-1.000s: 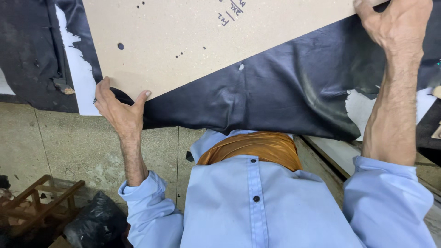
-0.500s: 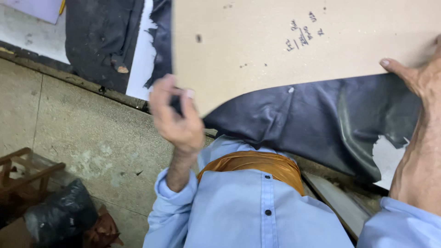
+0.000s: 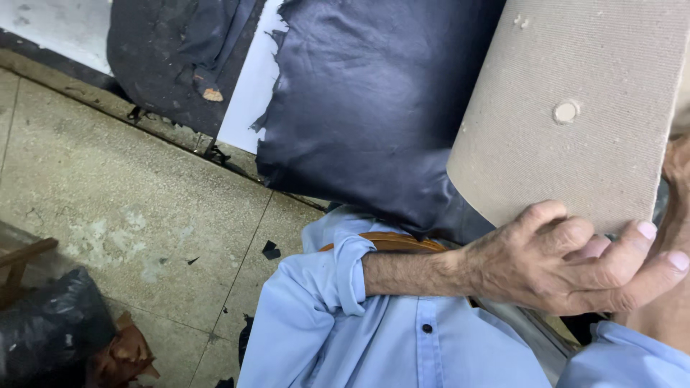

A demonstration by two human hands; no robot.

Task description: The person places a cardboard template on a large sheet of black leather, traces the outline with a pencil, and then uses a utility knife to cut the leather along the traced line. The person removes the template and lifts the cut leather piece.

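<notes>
The board [image 3: 575, 108] was matt tan fibreboard with a fine, slightly rough grain and small filled dimples. The dark sheet [image 3: 366, 108] beneath looked like smooth leather with a soft sheen and ragged edges. The floor [image 3: 129, 201] was worn, speckled stone tile; the shirt [image 3: 402, 345] was matt light-blue cloth.

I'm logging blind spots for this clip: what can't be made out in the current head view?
- Right hand: mostly cut off by the right edge of the head view; its grip cannot be told.
- Tan board: its top and right side run out of frame.
- Dark leather sheet: its lower right part is hidden behind the board and the left hand.
- Black bag: cut off at the bottom left corner.
</notes>
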